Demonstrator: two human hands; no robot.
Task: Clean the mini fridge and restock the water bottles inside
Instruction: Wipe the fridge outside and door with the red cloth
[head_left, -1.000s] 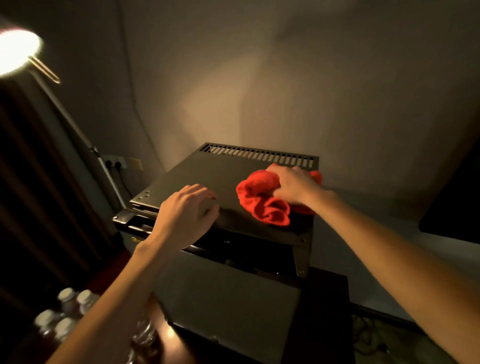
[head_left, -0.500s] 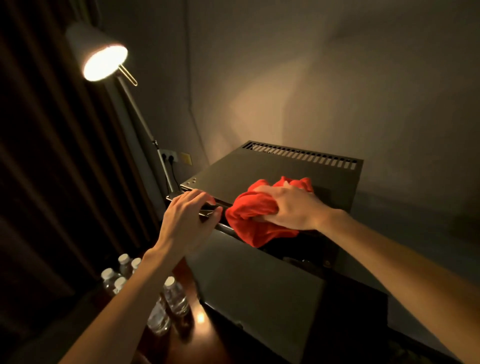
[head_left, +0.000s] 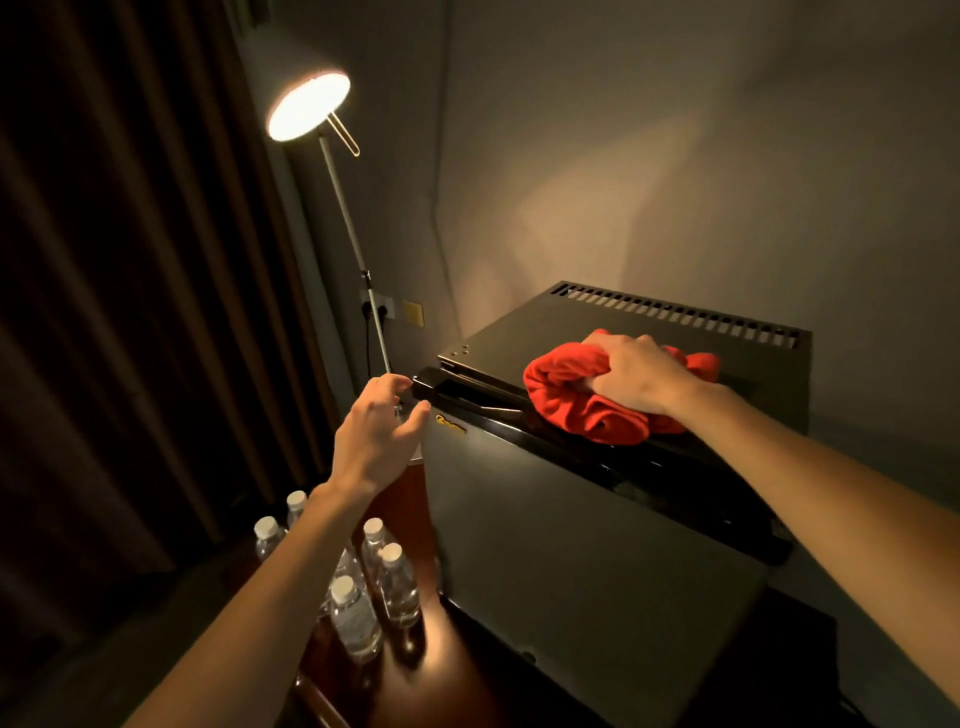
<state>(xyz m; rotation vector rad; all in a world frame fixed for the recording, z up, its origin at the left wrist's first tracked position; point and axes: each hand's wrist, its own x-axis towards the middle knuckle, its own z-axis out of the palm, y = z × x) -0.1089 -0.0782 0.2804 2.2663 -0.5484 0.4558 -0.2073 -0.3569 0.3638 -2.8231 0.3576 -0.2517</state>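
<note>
Far left: dark curtain (head_left: 104, 312) in long vertical folds. Next to it, one floor lamp (head_left: 309, 106), lit, pole slanting down toward a wall socket (head_left: 377, 306). Low down beside the fridge, five water bottles (head_left: 397, 584) visible with white caps, upright in a cluster on a reddish-brown table (head_left: 441, 670), long axes vertical, caps pointing up; the forearm hides part of the group, so cannot tell if more stand behind. Above them, left hand (head_left: 376, 436) just off the fridge's top left front corner, fingers loosely curled and slightly apart, thumb out toward the door edge, gripping nothing; cannot tell whether fingertips touch the corner. Then one mini fridge (head_left: 571, 545), dark, standing on the table with door shut, door facing forward and down-left in the view, vent slots along the far edge of the top. On the top near the front edge, one red cloth (head_left: 571, 400), bunched, partly over the door's upper rim. Right hand (head_left: 636, 376) on the cloth, fingers curled and gripping a wad of it, knuckles up
</note>
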